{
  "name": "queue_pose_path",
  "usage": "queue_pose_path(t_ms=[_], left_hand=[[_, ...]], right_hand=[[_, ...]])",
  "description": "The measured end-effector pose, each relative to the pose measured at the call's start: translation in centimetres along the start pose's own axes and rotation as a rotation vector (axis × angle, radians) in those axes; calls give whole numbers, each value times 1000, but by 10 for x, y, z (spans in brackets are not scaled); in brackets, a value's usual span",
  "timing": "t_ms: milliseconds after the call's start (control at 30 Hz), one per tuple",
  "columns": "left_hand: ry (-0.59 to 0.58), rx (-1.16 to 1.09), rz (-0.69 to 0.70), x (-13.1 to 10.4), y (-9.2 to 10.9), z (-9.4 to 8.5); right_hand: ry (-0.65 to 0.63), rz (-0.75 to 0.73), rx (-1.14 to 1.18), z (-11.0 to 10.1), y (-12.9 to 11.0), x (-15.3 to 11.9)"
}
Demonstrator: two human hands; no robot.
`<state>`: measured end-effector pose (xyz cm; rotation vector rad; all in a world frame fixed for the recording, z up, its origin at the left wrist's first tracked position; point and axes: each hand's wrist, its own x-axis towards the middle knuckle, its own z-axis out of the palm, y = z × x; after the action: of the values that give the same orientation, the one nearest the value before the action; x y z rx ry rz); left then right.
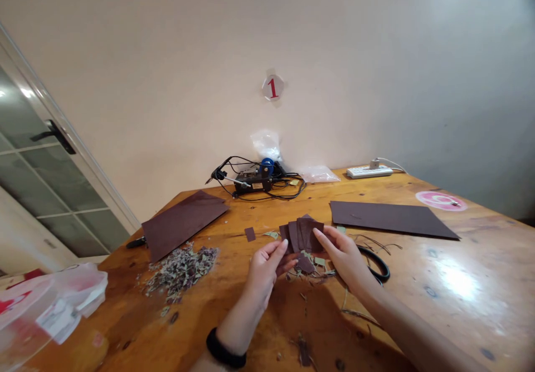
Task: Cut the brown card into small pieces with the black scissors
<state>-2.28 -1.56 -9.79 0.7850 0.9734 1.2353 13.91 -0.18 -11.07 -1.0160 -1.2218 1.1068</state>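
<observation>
Both my hands hold a small fan of dark brown rectangular pieces (301,234), like thin leather or card, above the middle of the table. My left hand (267,263) pinches the left edge between thumb and fingers. On the right side, my right hand (340,249) grips the outermost piece with its thumb on top. Beneath the hands lie brown and pale green scraps (320,261). A single small brown piece (249,233) rests to the left of the fan. Black scissor handles (378,266) show beside my right wrist, their blades hidden.
Large brown sheets lie at left (186,221) and right (393,218). A pile of shredded bits (184,269) sits left of my hands. Behind stand a black cabled device (253,181) and a white power strip (370,172). A plastic bag (62,294) occupies the left front.
</observation>
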Motion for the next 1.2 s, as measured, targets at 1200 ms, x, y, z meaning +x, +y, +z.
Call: queue_pose_path(t_ms=[1200], left_hand=[[8, -128, -186, -5, 10, 3]], right_hand=[[-209, -41, -186, -8, -7, -3]])
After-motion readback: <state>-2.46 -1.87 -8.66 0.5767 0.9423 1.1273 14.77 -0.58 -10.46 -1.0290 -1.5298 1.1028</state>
